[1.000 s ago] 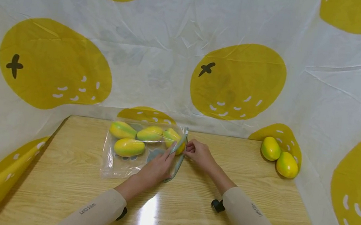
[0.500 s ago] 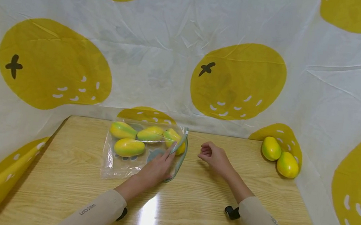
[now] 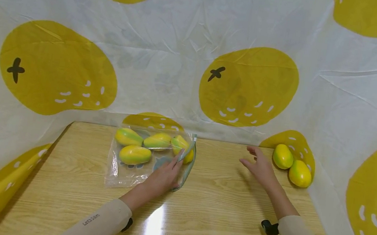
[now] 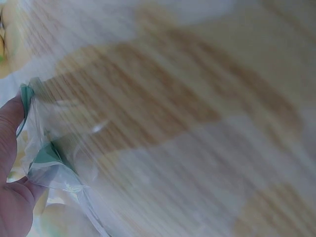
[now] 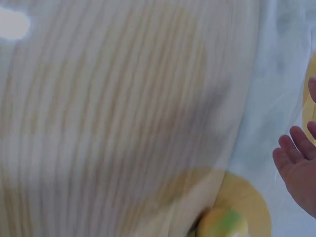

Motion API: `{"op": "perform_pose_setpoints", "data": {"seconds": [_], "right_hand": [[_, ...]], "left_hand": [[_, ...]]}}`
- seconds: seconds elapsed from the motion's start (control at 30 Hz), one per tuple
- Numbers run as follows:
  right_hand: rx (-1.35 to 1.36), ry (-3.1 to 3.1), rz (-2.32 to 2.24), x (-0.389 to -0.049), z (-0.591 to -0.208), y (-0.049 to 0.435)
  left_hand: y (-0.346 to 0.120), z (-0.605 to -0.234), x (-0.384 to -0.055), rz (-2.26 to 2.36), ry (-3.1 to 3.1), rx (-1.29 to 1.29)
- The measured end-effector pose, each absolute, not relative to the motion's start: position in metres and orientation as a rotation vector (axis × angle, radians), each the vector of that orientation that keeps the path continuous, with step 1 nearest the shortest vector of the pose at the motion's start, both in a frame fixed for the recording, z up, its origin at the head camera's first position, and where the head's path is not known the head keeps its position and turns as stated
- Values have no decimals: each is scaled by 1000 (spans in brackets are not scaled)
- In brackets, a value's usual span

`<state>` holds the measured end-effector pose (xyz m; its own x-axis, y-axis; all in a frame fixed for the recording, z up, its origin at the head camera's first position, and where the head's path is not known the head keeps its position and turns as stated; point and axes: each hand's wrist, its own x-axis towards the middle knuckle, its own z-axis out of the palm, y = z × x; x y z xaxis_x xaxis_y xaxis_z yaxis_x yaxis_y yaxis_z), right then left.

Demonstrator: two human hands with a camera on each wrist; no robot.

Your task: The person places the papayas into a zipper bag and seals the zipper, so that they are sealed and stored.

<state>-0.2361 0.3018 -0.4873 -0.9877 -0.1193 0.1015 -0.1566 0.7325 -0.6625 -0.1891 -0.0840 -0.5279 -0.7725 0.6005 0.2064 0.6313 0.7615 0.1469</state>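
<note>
A clear zip bag (image 3: 121,178) with a green zip edge lies at the back left of the table, several yellow-green mangoes inside. One mango (image 3: 135,155) lies in front of the others; another mango (image 3: 179,143) is near the mouth. My left hand (image 3: 163,175) holds the bag at its mouth, fingers at the green edge; in the left wrist view, the hand (image 4: 15,148) has the green strip at its fingertips. My right hand (image 3: 261,169) is in the air, fingers spread and holding nothing, just left of two loose mangoes (image 3: 283,156) at the back right.
The wooden table (image 3: 212,214) meets a white cloth (image 3: 163,91) printed with big yellow fruit at its back and sides. Of the two loose mangoes, the nearer mango (image 3: 300,173) sits against the cloth at the right edge.
My right hand has left the bag's mouth and moved right toward the loose mangoes, its fingers opening out. The left hand and the bag stay in place.
</note>
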Motion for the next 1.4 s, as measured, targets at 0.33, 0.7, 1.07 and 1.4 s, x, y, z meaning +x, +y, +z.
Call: {"op": "perform_pose_setpoints", "data": {"seconds": [0.33, 0.7, 1.07, 1.4], "right_hand": [[-39, -2871, 928, -247, -465, 370], [-119, -2975, 802, -269, -458, 414], [-72, -3021, 707, -277, -482, 418], [1, -2935, 827, -276, -499, 404]], "left_hand": [[-84, -532, -191, -269, -2794, -987], [-84, -532, -192, -352, -2814, -995], [-84, -532, -191, -319, -2818, -986], [-86, -531, -190, -281, -2785, -997]]}}
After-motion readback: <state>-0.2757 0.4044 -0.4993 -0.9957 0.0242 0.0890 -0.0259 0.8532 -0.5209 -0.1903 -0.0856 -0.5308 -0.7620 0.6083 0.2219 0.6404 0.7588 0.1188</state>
